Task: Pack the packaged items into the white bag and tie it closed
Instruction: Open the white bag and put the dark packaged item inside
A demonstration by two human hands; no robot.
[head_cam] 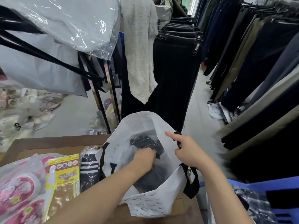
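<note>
The left hand (pixel 144 156) is gripping a dark packaged garment (pixel 146 145) inside the white bag (pixel 150 206), while the right hand (pixel 187 151) is pinching the limp rim open. Both are looking soft, light and slippery; striped socks (pixel 89 168) are waiting just left of the left hand

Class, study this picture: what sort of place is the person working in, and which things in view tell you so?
Most likely a clothing shop or its stockroom. Rails of hanging trousers fill the right side, dark skirts hang on clips ahead, and packaged socks lie beside the white bag being packed.
</note>
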